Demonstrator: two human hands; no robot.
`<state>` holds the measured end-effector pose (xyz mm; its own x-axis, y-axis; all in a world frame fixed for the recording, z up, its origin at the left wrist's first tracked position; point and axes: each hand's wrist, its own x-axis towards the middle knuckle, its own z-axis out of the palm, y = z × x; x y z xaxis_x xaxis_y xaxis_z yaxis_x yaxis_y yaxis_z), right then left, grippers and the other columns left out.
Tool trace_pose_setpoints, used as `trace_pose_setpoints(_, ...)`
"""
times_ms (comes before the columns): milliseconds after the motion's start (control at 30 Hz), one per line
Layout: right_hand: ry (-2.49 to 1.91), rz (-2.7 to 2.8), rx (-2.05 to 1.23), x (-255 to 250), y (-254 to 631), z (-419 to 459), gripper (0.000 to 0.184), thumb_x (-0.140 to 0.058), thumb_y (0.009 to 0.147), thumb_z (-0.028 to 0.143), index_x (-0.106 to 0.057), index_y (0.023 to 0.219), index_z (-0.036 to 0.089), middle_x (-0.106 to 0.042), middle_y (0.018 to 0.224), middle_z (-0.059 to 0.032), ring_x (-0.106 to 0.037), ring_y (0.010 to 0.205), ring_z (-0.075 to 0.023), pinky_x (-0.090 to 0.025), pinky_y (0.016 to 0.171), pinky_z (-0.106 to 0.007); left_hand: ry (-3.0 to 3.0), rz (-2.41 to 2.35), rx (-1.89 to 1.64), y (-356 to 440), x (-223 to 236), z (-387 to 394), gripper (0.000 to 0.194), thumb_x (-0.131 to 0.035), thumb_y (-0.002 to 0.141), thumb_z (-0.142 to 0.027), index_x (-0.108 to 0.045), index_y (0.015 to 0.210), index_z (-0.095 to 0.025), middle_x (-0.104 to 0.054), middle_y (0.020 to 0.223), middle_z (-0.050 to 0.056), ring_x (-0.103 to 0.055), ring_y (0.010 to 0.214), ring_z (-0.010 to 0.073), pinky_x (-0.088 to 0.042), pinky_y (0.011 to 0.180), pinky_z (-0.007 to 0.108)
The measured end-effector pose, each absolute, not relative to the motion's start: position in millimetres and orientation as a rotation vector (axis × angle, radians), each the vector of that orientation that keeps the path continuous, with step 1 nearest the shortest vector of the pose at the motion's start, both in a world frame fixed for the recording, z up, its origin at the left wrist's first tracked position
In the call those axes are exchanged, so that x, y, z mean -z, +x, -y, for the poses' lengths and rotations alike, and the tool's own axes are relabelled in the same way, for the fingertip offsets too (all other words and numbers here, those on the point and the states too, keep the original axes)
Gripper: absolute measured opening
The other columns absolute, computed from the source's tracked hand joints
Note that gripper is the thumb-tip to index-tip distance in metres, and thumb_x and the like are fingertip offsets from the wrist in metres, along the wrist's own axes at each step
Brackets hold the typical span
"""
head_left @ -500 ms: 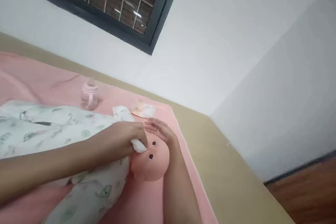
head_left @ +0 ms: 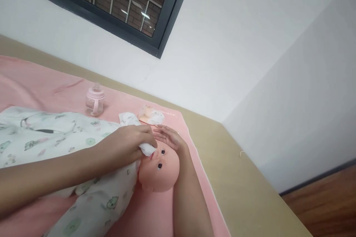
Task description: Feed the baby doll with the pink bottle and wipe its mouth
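Observation:
A baby doll [head_left: 162, 176] lies on its back in a white printed outfit [head_left: 111, 189], its bare head toward the right. My left hand [head_left: 133, 139] pinches a small white cloth or tissue [head_left: 147, 149] against the doll's face, beside its mouth. The doll's eyes and part of its red mouth show; the cheek behind my hand is hidden. Around the far side of the head curves my right hand [head_left: 171, 137], its fingers extended and holding nothing. My right forearm lies along the crown of the head.
A pink blanket [head_left: 52, 77] covers much of the tan table [head_left: 236, 181]. On it stand a pink-topped baby bottle [head_left: 95, 102] and, beyond my hands, a small white-and-orange packet or cloth [head_left: 151, 114]. White walls and a barred window [head_left: 133, 3] lie behind.
My left hand and the white cloth have shifted slightly up and away from the doll's nose, uncovering part of the mouth. My right hand stays in place.

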<state>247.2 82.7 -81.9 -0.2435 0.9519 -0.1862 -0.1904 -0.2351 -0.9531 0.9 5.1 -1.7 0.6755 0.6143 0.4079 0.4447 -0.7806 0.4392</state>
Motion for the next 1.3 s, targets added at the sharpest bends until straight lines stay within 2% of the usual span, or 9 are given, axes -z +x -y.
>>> trace_pose_setpoints(267, -1.075, 1.097, -1.625, 83, 247, -84, 0.03, -0.06, 0.085, 0.023, -0.059, 0.112, 0.011, -0.069, 0.101, -0.0118, -0.069, 0.09, -0.0208, -0.051, 0.095, -0.037, 2.616, -0.854, -0.782, 2, 4, -7, 0.036, -0.044, 0.065, -0.006, -0.071, 0.08, -0.025, -0.062, 0.084, -0.001, -0.057, 0.073, 0.0145, -0.035, 0.062, 0.024)
trace_pose_setpoints(833, -1.065, 1.091, -1.643, 83, 248, -85, 0.031, -0.064, 0.082, 0.024, -0.059, 0.111, 0.012, -0.069, 0.101, -0.0113, -0.069, 0.094, -0.0224, -0.047, 0.101, -0.042, 2.561, -0.827, -0.7, 0, -4, -2, 0.037, -0.047, 0.065, -0.003, -0.07, 0.08, -0.026, -0.065, 0.084, -0.005, -0.06, 0.076, 0.0121, -0.037, 0.064, 0.021)
trace_pose_setpoints(1300, -1.057, 1.106, -1.639, 85, 248, -85, 0.033, -0.067, 0.08, 0.026, -0.06, 0.11, 0.013, -0.069, 0.103, -0.0106, -0.068, 0.095, -0.0201, -0.048, 0.1, -0.039, 2.537, -0.863, -0.691, -5, -12, -6, 0.027, -0.05, 0.072, -0.012, -0.071, 0.082, -0.027, -0.068, 0.091, -0.003, -0.063, 0.084, 0.0162, -0.041, 0.069, 0.023)
